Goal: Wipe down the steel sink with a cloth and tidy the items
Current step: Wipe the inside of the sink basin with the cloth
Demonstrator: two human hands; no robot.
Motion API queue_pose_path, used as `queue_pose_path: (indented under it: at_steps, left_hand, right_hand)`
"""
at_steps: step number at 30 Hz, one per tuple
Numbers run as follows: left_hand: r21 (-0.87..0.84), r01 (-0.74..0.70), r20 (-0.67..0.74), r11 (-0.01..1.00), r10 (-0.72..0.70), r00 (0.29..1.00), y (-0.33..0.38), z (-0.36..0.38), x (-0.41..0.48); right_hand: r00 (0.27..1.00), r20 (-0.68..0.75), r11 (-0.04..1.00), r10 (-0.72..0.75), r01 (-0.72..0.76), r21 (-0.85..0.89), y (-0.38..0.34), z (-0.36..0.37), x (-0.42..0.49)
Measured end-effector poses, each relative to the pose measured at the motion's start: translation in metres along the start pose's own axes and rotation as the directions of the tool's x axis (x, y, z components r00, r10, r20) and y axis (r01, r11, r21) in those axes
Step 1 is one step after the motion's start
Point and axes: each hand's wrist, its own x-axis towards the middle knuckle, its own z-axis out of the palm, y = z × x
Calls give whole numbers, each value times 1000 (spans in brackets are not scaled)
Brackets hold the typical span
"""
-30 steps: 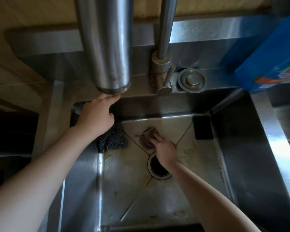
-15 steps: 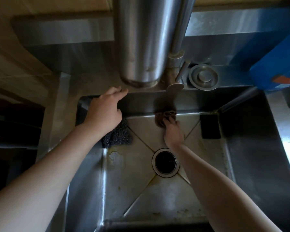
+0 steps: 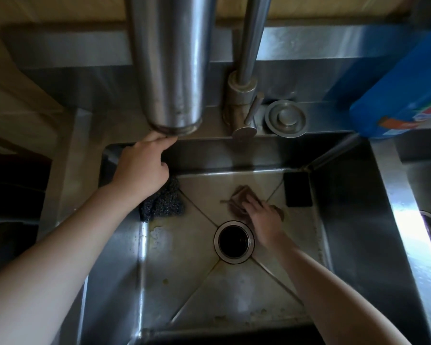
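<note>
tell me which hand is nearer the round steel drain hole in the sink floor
Right. The right hand presses the brown cloth right beside the drain hole; the left hand rests up at the sink's back-left rim.

Likely a home kitchen, steel sink (image 3: 353, 220), tap (image 3: 244, 95), scouring pad (image 3: 163, 202)

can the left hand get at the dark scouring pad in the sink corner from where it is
Probably yes. The left hand rests on the sink's back rim, directly above the scouring pad, with nothing between them. The right hand works the cloth well clear.
</note>
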Motion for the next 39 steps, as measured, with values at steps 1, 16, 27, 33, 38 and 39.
queue_pose_path:
  at_steps: [1, 16, 27, 33, 38, 39]
  left_hand:
    - [2, 2, -2, 1000, -2, 1000, 1, 0, 0]
    - [32, 12, 35, 999, -13, 999, 3, -4, 0]
    - [40, 26, 85, 999, -29, 996, 7, -7, -1]
    - [37, 20, 77, 999, -23, 997, 4, -6, 0]
    - [44, 8, 64, 999, -11, 998, 2, -6, 1]
    - [44, 9, 68, 999, -12, 998, 2, -6, 1]
  right_hand:
    - [999, -12, 999, 32, -33, -18, 8, -5, 4]
    - [952, 56, 952, -302, 299, 67, -64, 4, -2]
    - [870, 195, 889, -453, 426, 168, -147, 10, 0]
    - [942, 114, 914, -316, 270, 304, -184, 9, 33]
    - [886, 213, 910, -412, 389, 143, -216, 18, 24]
    - [859, 235, 890, -455, 438, 126, -215, 19, 15]
